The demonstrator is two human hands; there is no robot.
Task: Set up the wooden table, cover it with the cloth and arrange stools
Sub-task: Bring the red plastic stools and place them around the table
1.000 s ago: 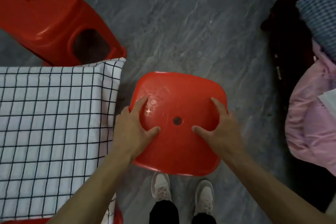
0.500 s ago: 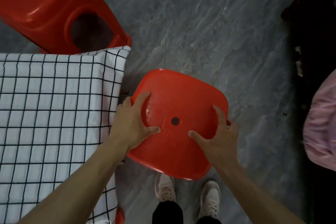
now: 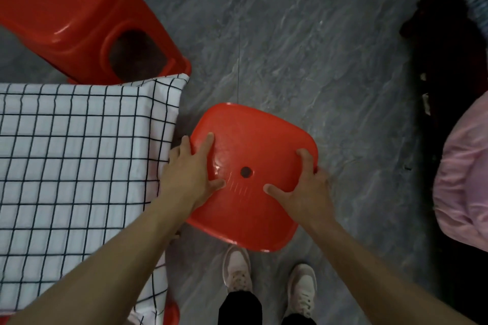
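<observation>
A red plastic stool (image 3: pixel 253 155) with a small hole in its seat stands beside the table's right edge. My left hand (image 3: pixel 190 174) grips its left rim, thumb on the seat. My right hand (image 3: pixel 306 187) grips its right rim the same way. The table is covered by a white cloth with a black grid (image 3: pixel 74 166), which hangs over the right edge next to the stool. A second red stool (image 3: pixel 66 8) stands at the table's far side. The stool's legs are hidden under its seat.
Grey marbled floor (image 3: pixel 303 47) lies beyond the stool. A dark piece of furniture (image 3: pixel 449 60) with pink fabric (image 3: pixel 464 179) and a checked cloth (image 3: pixel 478 0) fills the right side. My white shoes (image 3: pixel 237 269) are just below the stool. Another red piece (image 3: pixel 171 311) shows under the cloth.
The stool has shifted a little left toward the table and turned slightly; both hands stayed on its rims. The view has panned.
</observation>
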